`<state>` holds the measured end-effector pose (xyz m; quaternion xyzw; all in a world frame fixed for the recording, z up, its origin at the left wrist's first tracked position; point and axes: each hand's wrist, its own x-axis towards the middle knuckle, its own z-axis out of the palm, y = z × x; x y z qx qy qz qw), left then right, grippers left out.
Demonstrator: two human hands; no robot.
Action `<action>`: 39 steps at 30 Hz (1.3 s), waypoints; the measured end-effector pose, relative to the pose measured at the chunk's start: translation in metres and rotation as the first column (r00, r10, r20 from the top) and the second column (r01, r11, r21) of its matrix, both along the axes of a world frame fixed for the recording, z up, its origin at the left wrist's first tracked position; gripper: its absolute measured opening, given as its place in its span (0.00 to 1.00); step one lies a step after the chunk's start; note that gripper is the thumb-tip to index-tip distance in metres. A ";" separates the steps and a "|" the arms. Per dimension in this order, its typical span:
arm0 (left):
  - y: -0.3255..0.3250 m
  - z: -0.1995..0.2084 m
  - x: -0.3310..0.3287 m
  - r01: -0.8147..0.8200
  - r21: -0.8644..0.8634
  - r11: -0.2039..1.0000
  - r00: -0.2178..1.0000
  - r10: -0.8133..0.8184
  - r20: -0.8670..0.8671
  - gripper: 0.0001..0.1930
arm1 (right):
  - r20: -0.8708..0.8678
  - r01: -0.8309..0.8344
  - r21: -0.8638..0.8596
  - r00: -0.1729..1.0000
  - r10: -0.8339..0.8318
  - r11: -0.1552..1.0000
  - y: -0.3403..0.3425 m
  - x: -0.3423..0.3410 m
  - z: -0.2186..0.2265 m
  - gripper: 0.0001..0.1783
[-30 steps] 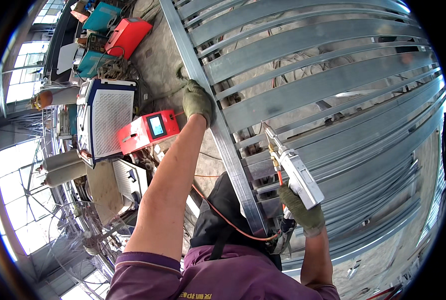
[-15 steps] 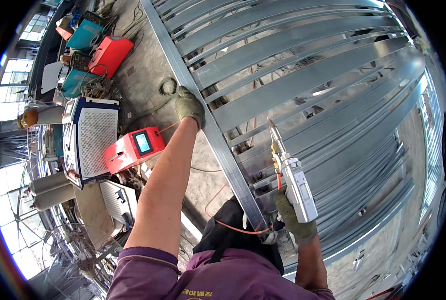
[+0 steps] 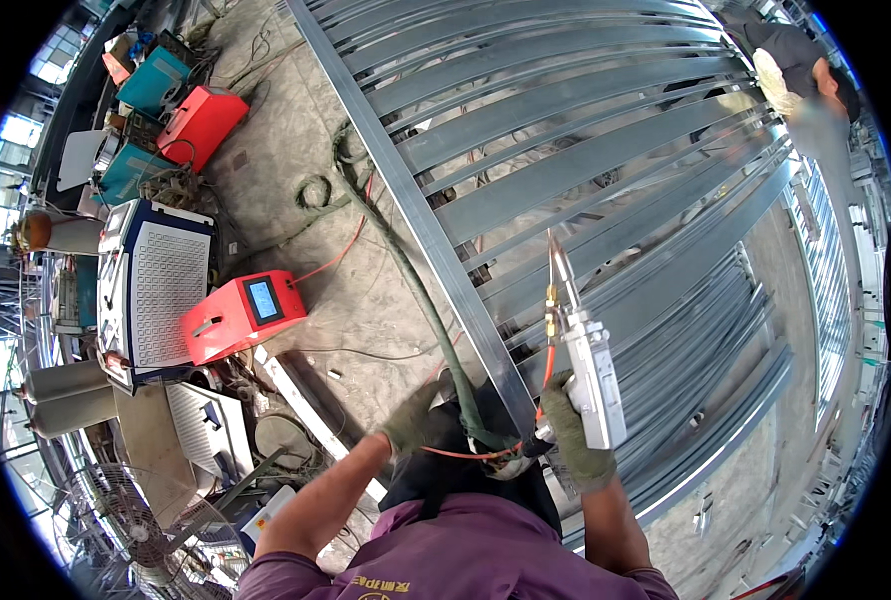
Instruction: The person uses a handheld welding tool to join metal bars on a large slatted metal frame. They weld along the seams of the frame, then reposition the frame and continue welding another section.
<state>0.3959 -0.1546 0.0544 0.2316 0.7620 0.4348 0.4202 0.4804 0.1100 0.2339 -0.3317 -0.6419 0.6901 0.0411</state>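
Note:
A silver handheld welding gun (image 3: 593,375) with a long pointed nozzle and an orange hose is held in my right hand (image 3: 578,440), gloved in green. Its nozzle tip is over the slats of a large galvanized metal frame (image 3: 506,205). My left hand (image 3: 411,418), in a green glove, is low by my body, left of the frame's side rail (image 3: 406,190) and apart from it. Motion smears its fingers, and I cannot make out whether they hold anything. Beside it, a thick green-sleeved cable (image 3: 421,300) runs from the floor towards my lap.
A red machine with a screen (image 3: 244,315) and a white-and-blue cabinet (image 3: 166,285) stand on the left. A standing fan (image 3: 136,530) is at lower left. Long metal strips (image 3: 681,365) lie on the right. Another person (image 3: 796,75) bends at the frame's far right end.
My left hand has left the frame's side rail and drawn back near my body. The welding gun stays in my right hand. Another person has come into view at far right.

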 end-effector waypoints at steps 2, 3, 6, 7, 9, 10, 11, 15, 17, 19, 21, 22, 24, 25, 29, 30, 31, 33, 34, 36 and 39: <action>-0.003 0.012 0.023 0.103 0.225 0.969 0.927 -0.176 0.332 0.39 | -0.039 0.026 -0.047 0.999 -0.027 0.999 -0.005 -0.009 0.016 0.05; -0.006 0.015 0.032 0.152 0.194 0.969 0.953 -0.195 0.230 0.41 | -0.059 0.043 -0.059 0.997 -0.046 0.997 -0.006 -0.013 0.025 0.06; -0.012 0.019 0.054 0.256 0.079 0.963 0.965 -0.250 -0.080 0.45 | -0.094 0.153 -0.065 0.983 -0.159 0.986 -0.017 -0.033 0.064 0.09; -0.010 0.013 0.055 0.241 0.038 0.970 0.960 -0.233 -0.155 0.47 | -0.116 0.202 -0.031 0.972 -0.204 0.979 -0.021 -0.038 0.076 0.10; -0.003 -0.002 0.047 0.190 -0.067 0.979 0.931 -0.202 -0.304 0.50 | -0.137 0.251 -0.105 0.955 -0.264 0.962 -0.018 -0.040 0.094 0.12; 0.003 0.000 0.043 0.170 -0.107 0.980 0.923 -0.196 -0.332 0.48 | -0.174 0.252 0.011 0.953 -0.247 0.968 -0.015 -0.038 0.103 0.13; 0.006 0.000 0.039 0.151 -0.067 0.986 0.913 -0.166 -0.373 0.47 | -0.211 0.251 0.120 0.952 -0.222 0.961 -0.013 -0.039 0.113 0.16; 0.021 -0.019 0.026 0.039 0.114 0.993 0.901 0.015 -0.433 0.37 | -0.389 0.325 0.206 0.893 -0.227 0.923 -0.004 -0.041 0.149 0.17; 0.033 -0.024 0.020 0.077 0.110 0.991 0.951 -0.040 -0.308 0.38 | -0.461 0.390 0.135 0.839 -0.290 0.911 -0.004 -0.041 0.163 0.18; 0.042 -0.019 0.015 0.144 0.014 0.990 0.930 -0.130 -0.345 0.33 | -0.447 0.416 0.198 0.844 -0.296 0.888 0.002 -0.039 0.171 0.19; 0.047 0.001 0.010 0.219 -0.087 0.972 0.929 -0.235 -0.284 0.30 | -0.418 0.484 0.128 0.818 -0.396 0.866 0.005 -0.044 0.177 0.19; 0.041 0.003 0.013 0.195 -0.015 0.981 0.930 -0.190 -0.315 0.26 | -0.435 0.433 0.144 0.835 -0.336 0.890 0.014 -0.042 0.174 0.19; 0.020 -0.016 0.028 0.186 0.074 0.980 0.933 -0.153 -0.326 0.25 | -0.410 0.458 0.116 0.830 -0.377 0.882 0.026 -0.043 0.164 0.18; 0.008 -0.023 0.034 0.184 0.110 0.977 0.933 -0.139 -0.331 0.25 | -0.395 0.471 0.093 0.826 -0.402 0.877 0.033 -0.043 0.155 0.17; -0.011 -0.006 0.062 0.180 -0.031 0.983 0.980 -0.182 -0.086 0.24 | -0.267 0.419 -0.023 0.873 -0.409 0.908 0.073 -0.025 0.102 0.16; -0.010 0.005 0.068 0.179 -0.151 0.972 0.982 -0.186 -0.031 0.21 | -0.189 0.458 0.016 0.874 -0.447 0.889 0.076 -0.024 0.094 0.16; -0.012 0.010 0.073 0.205 -0.189 0.960 0.972 -0.223 -0.079 0.20 | -0.168 0.451 -0.001 0.880 -0.445 0.892 0.083 -0.021 0.081 0.16; -0.016 0.016 0.087 0.251 -0.260 0.932 0.938 -0.300 -0.171 0.19 | -0.126 0.483 0.006 0.869 -0.479 0.876 0.090 -0.020 0.064 0.16; -0.008 0.049 0.080 0.321 -0.354 0.878 0.924 -0.372 -0.084 0.19 | -0.082 0.450 -0.015 0.889 -0.450 0.893 0.104 -0.010 0.048 0.16; -0.008 0.054 0.086 0.354 -0.431 0.830 0.910 -0.412 -0.045 0.19 | -0.057 0.448 -0.044 0.891 -0.450 0.893 0.114 -0.006 0.029 0.16; -0.006 0.072 0.086 0.365 -0.474 0.801 0.910 -0.414 0.001 0.20 | -0.019 0.467 -0.060 0.883 -0.469 0.882 0.130 0.004 0.000 0.17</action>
